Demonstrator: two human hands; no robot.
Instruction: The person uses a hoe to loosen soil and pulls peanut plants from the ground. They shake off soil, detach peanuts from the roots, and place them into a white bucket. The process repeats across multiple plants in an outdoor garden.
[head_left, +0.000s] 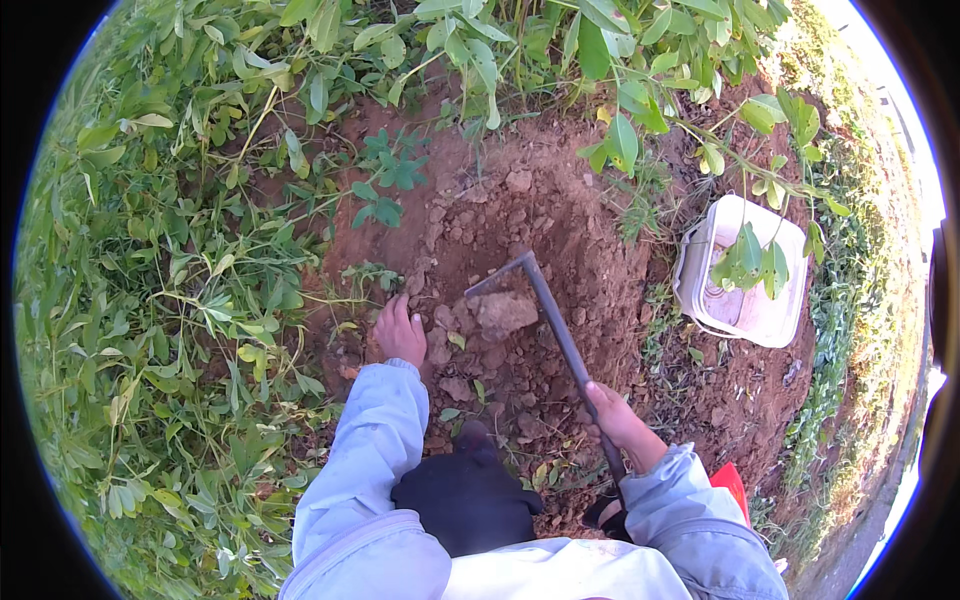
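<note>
My right hand (619, 421) is closed around the shaft of a dark long-handled hoe (559, 322), whose bent head lies against the soil at the centre. Just below the blade rests a large pale clod of earth (504, 315). On the reddish soil at the left of the clod, my left hand (401, 331) reaches down beside a small green weed (373, 276), fingers bent; its fingertips are partly hard to make out, and no held object shows.
A white rectangular plastic bucket (754, 330) lies at the right, partly behind leaves. Dense leafy plants (180, 315) cover the left side, and branches hang over the top. Loose clods surround the hoe. My dark shoe (474, 442) is below the dug soil, and a red object (729, 484) sits by my right sleeve.
</note>
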